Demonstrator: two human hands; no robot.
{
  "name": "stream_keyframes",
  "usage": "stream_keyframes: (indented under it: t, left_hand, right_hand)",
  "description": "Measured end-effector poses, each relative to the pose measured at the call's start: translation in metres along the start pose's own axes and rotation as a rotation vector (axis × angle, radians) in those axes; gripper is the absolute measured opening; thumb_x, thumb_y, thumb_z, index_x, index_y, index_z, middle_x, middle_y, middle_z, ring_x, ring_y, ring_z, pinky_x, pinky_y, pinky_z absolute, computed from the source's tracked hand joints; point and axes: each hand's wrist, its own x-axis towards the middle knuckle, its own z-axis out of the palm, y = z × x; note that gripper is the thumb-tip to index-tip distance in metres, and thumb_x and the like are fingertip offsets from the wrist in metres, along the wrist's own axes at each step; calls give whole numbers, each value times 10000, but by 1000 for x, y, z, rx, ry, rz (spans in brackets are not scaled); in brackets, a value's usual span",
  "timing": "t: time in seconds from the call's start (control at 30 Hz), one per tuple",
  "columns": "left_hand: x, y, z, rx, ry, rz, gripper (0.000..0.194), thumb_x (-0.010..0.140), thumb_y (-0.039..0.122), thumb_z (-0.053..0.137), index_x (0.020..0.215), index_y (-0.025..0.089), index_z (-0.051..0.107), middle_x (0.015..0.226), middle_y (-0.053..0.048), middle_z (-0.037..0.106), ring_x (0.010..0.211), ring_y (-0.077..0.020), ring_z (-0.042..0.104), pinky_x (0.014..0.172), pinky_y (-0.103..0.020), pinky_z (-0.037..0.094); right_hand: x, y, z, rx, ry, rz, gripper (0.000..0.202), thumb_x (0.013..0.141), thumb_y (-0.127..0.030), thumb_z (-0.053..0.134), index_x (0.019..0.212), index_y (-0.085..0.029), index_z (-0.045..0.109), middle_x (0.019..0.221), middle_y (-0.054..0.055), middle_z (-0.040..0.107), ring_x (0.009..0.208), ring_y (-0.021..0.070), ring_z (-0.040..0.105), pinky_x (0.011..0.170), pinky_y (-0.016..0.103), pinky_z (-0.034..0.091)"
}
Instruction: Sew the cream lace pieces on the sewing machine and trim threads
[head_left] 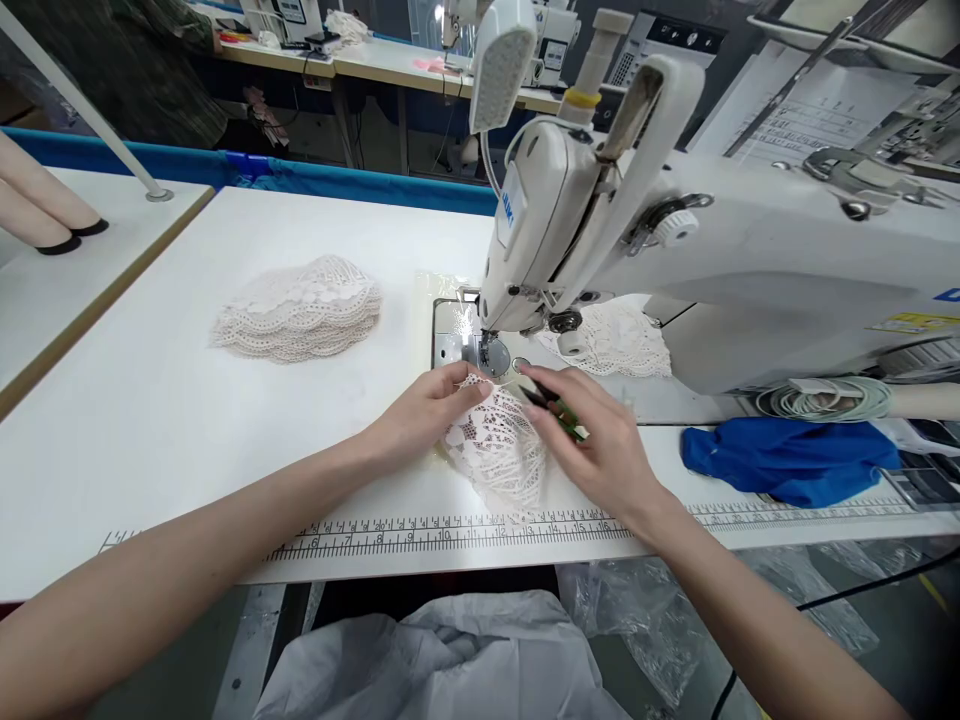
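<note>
My left hand [442, 408] pinches the upper edge of a white lace piece [501, 445] just in front of the sewing machine's needle area. In my right hand [592, 430] is a small pair of thread snips [559, 408] with dark blades and greenish handles; the blade tips point at the top edge of the lace. The presser foot [486, 352] stands right behind the lace, over the metal needle plate [446, 345]. Between the two hands the lace hangs down toward the ruler marks on the table.
A stack of lace pieces [300, 310] lies left on the white table [187, 430]. More lace [619, 338] sits under the machine arm [750, 230]. Right are a blue cloth [787, 460] and a coiled cord [825, 400]. Across the aisle another person [150, 70] is partly visible.
</note>
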Motion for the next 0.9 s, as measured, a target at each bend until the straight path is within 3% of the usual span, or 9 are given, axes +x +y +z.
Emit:
stream_keyframes:
  t: [0.17, 0.9]
  left_hand:
    - [3, -2, -1, 90, 19, 33, 197, 932, 358, 550, 917, 162, 571, 762, 13, 636, 697, -102, 604, 696, -240, 462]
    - [0, -1, -1, 89, 13, 22, 199, 937, 358, 538, 950, 162, 564, 788, -9, 669, 704, -123, 638, 704, -266, 484]
  right_hand:
    - [5, -1, 11, -185, -49, -175, 396, 929, -132, 478, 1326, -138, 487, 964, 90, 628, 638, 114, 553, 455, 223, 438]
    - [2, -2, 14, -251, -37, -117, 393, 933, -136, 459, 1324, -127, 487, 997, 102, 629, 592, 94, 536, 416, 210, 416]
